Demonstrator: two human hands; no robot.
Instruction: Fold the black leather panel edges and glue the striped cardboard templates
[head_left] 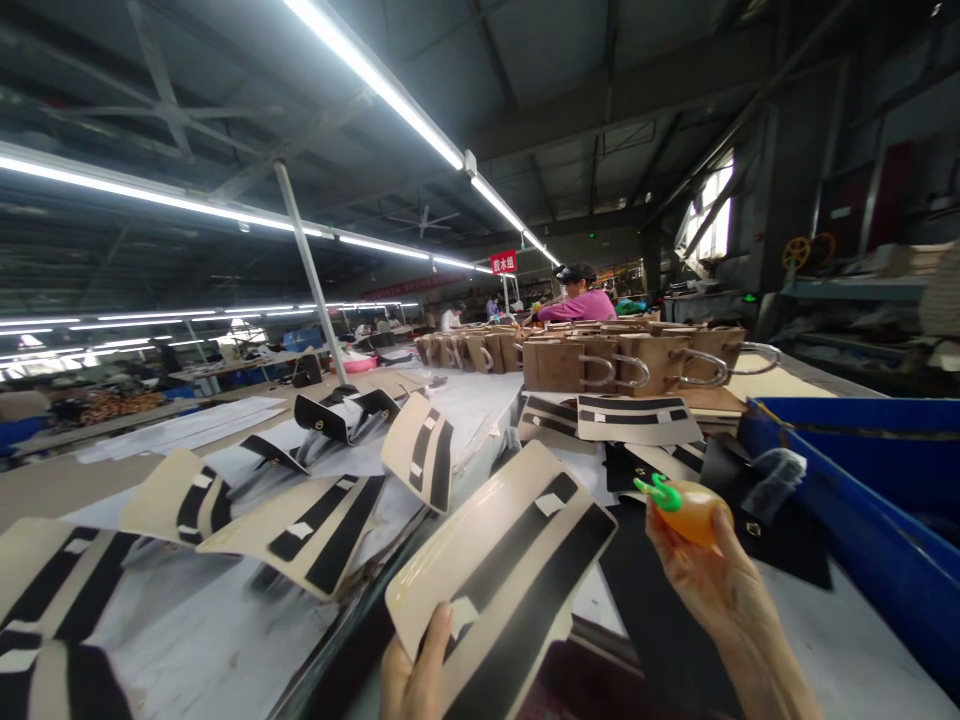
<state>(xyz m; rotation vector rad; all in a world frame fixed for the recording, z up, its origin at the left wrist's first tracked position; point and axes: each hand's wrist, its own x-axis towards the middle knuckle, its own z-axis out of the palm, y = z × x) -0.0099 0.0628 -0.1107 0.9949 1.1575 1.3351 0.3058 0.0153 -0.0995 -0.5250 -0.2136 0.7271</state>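
My left hand [420, 665] grips the lower left edge of a beige panel [499, 560] with black strips and small white patches, its thumb on the near face. To the right, my right hand [705, 570] is closed around an orange squeeze bottle [694, 512] with a green nozzle, which points left above the panel's right side. Similar curved beige panels [300, 530] lie on the table to the left. Behind the bottle are black pieces [787, 535] with small gold-coloured fittings, and another beige panel [637, 420].
Rows of brown bags [555, 367] with wrapped handles stand farther back on the table [202, 620]. A blue bin [862, 530] is at the right. A person in a pink top [581, 306] is behind the bags. A slanted pole [309, 270] rises at the left.
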